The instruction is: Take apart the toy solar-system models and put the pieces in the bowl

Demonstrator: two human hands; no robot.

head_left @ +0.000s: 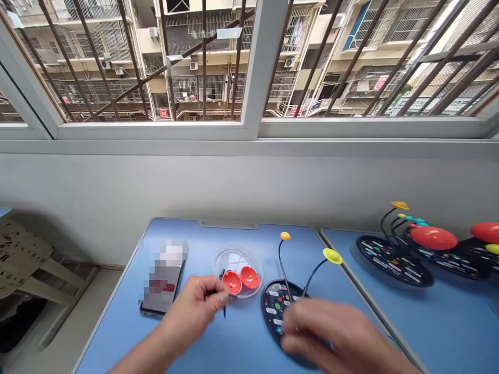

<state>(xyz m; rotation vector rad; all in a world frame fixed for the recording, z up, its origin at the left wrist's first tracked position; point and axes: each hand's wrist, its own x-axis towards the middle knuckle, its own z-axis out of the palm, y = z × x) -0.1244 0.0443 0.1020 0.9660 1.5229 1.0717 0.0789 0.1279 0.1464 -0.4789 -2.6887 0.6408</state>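
Observation:
My left hand [197, 306] is closed in a pinch on a thin black rod [225, 309], just in front of a clear round dish [237, 270]. Two red half-spheres [241, 280] lie in that dish. My right hand [331, 335] rests with curled fingers on a black round base [275, 306] printed with coloured labels. Two black wire arms rise from this base, one tipped with a small orange ball [285, 236], the other with a yellow disc [332, 255]. What the right fingers grip is hidden by blur.
A phone [163, 283] lies on the blue table [218, 348] left of the dish. Two assembled planet models [405, 244] with red spheres stand on a second blue table at right. A perforated plastic chair [23, 257] sits at far left. A barred window fills the wall ahead.

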